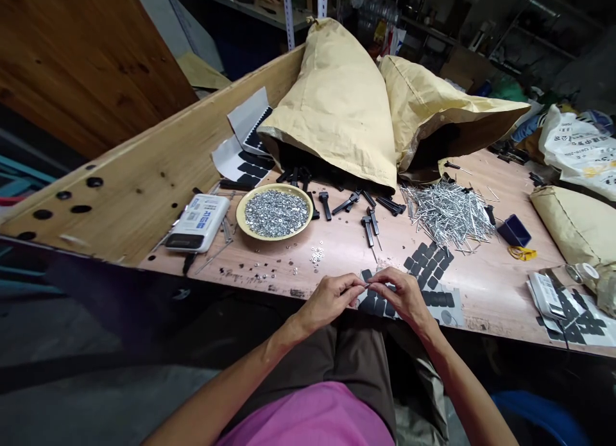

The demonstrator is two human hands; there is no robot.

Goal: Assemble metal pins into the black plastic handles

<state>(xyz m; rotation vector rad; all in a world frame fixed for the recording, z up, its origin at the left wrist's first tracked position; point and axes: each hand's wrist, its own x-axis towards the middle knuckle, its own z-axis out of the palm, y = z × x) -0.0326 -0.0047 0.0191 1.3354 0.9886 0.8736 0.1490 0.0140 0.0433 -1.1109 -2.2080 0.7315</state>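
My left hand [332,297] and my right hand [399,293] meet at the table's front edge, fingertips pinched together. A small dark bit shows between them, too small to name. Beneath the hands lies a pale backing sheet [457,310] bearing rounded black pads [436,298], partly hidden by my right hand. Loose black pads [427,261] sit just beyond it. Farther back are black plastic pieces with block-shaped heads [325,205], two of them [368,231] close ahead of my hands. Small metal washers [316,255] are scattered left of my hands.
A yellow bowl [241,224] full of small metal parts stands left, beside a white device [199,223]. Thin metal pins [447,212] are heaped at right, near a dark blue box [514,231]. Large paper sacks [337,99] lie behind. A wooden board [158,157] edges the left.
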